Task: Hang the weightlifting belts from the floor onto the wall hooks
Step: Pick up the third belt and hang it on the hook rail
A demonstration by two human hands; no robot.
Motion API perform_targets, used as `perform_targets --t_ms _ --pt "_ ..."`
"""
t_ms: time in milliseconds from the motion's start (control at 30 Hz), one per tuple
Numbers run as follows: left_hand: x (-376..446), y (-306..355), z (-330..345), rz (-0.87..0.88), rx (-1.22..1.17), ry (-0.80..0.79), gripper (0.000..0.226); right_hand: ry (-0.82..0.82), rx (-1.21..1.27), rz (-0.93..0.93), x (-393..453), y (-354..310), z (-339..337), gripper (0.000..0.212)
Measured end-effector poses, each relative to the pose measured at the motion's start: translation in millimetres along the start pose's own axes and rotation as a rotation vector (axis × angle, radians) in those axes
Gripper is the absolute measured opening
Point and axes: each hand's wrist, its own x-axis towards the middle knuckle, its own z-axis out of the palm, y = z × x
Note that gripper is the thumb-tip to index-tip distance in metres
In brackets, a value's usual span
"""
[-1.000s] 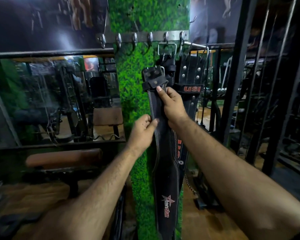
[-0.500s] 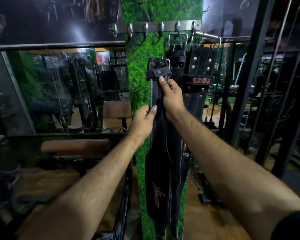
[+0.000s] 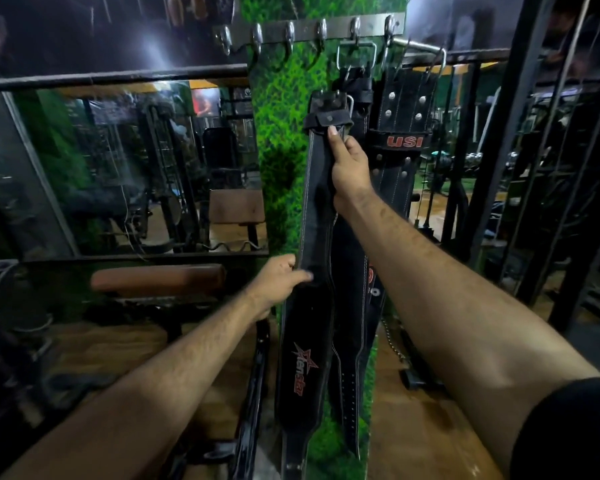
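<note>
Against a grass-patterned wall panel [image 3: 281,109] in a gym, a person holds a black Xtenstar weightlifting belt [image 3: 312,258] upright, its buckle end raised below a steel hook rail [image 3: 309,29]. The right hand [image 3: 349,166] is closed around the belt just beneath its buckle loop, forefinger pointing up along the leather; the left hand [image 3: 279,284] grips the belt's left edge lower down, thumb across the front. The belt's tail hangs toward the wooden floor [image 3: 423,431]. Just to its right, a black USI belt [image 3: 400,140] and another dark belt [image 3: 355,88] hang from the rail's right-hand hooks. A padded bench [image 3: 158,277] stands at left.
</note>
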Motion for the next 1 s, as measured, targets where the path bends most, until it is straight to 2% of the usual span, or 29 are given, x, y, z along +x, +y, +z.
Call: perform_targets --t_ms 67,100,233,333,433,567,667,800,867,967,1000 --pt "8 26 -7 0.034 -0.08 0.081 0.064 -0.039 -0.015 0.0 0 3 3 0.023" --pt "11 43 -10 0.052 -0.153 0.117 0.067 -0.062 -0.036 -0.006 -1 6 4 0.023" --pt "32 98 -23 0.213 -0.283 0.168 0.042 -0.19 -0.213 -0.036 -11 19 4 0.029" --pt "39 112 -23 0.231 -0.305 0.206 0.016 -0.271 -0.284 -0.037 -23 23 3 0.026" --pt "42 107 -20 0.241 -0.309 0.221 0.015 -0.3 -0.233 0.01 -35 25 -5 0.026" --pt "37 102 -14 0.267 -0.409 0.234 0.023 -0.387 -0.343 0.122 -75 68 -30 0.016" --pt "42 111 -15 0.287 -0.452 0.209 0.025 -0.327 -0.329 0.204 -101 112 -42 0.008" --pt "42 118 -17 0.278 -0.443 0.203 0.027 -0.408 -0.518 0.281 -113 140 -63 0.021" --pt "42 116 -16 0.265 -0.467 0.225 0.025 -0.476 -0.6 0.361 -111 137 -72 0.014" --pt "45 112 -19 0.237 -0.494 0.254 0.023 -0.563 -0.71 0.43 -99 123 -71 0.049" --pt "46 110 -19 0.229 -0.488 0.254 0.026 -0.54 -0.676 0.383 -92 112 -65 0.05"
